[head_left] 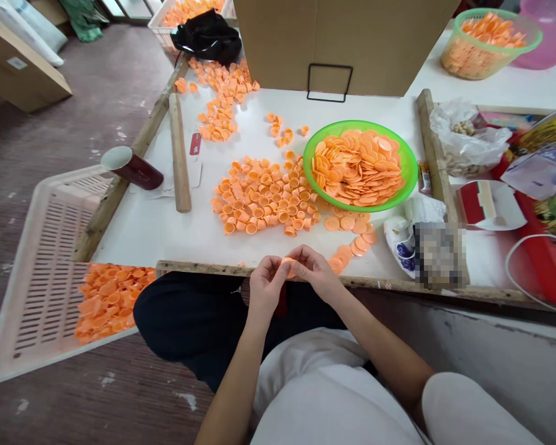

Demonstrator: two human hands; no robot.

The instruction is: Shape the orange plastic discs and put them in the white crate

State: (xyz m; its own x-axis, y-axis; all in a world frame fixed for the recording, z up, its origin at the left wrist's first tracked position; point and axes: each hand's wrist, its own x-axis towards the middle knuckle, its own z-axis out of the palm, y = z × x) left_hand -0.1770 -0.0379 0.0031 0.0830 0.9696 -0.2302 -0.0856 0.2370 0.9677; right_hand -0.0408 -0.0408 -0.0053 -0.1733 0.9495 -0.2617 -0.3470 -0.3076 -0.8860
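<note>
My left hand (267, 279) and my right hand (311, 269) meet at the table's front edge, thumbs and fingertips closed on a small orange plastic piece (288, 266). Fingers cover much of it, so whether it is one part or two joined is hidden. Just beyond my hands lies a heap of small orange plastic cups (264, 201). Flat orange discs (347, 250) trail over the table to the right of my right hand. More discs fill a bright green bowl (309, 179) behind them.
A wooden stick (180, 154) and a tipped dark red mug (136, 170) lie at the left. Below, a white basket (41, 247) holds orange pieces. A cardboard box (343, 43) stands at the back. Wooden strips (204, 267) edge the table; bags (463, 139) lie right.
</note>
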